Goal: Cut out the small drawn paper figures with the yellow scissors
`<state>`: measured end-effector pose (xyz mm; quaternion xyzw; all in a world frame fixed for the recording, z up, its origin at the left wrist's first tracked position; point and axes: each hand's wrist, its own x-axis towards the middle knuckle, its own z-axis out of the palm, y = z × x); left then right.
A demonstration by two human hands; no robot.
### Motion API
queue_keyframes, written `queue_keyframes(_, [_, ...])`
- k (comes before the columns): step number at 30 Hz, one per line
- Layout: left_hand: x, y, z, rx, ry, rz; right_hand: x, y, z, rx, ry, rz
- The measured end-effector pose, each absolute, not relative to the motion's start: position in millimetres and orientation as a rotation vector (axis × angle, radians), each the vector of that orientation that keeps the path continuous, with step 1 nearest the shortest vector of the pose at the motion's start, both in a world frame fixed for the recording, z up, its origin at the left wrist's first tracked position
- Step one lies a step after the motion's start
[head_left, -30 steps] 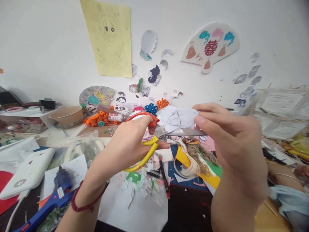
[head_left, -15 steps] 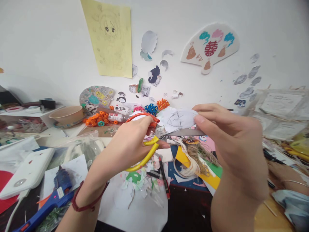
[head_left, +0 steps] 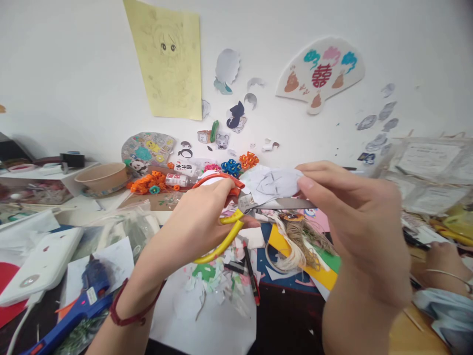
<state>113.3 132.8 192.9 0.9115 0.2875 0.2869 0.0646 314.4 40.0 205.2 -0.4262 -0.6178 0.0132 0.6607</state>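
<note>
My left hand (head_left: 195,217) grips scissors (head_left: 221,244) that have one orange handle loop and one yellow loop, its thumb at the orange one. Their metal blades point right, towards my other hand. Between finger and thumb, my right hand (head_left: 358,222) pinches the right end of a white paper piece (head_left: 275,183) with dark pencil lines. The paper lies over the blades, and part of its lower edge meets them. Whether the blades are closed on it I cannot tell. Beneath both hands, paper scraps (head_left: 218,281) are heaped on a white sheet (head_left: 185,315).
A blue glue gun (head_left: 83,310) and a white power bank (head_left: 42,266) lie at left. Twine (head_left: 295,241) and coloured paper sit in the middle. A black-and-red pen (head_left: 251,273) rests beside the scraps. Another person's hand (head_left: 443,264) is at far right.
The scissor handles and the paper have shifted only very slightly, and a bit more blade shows below the paper. At far right, the other person's hand has moved up.
</note>
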Motion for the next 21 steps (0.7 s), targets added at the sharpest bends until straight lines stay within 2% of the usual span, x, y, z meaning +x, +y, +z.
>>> queue_keyframes(16, [96.8,143.7,199.3,2.896,0.872,0.918,317.2,43.0,207.3,-0.930,-1.275,0.023])
queue_keyframes(21, [73.4,164.6,204.6,2.715,0.892,0.971,323.6,51.0,206.4,-0.904,-1.124,0.022])
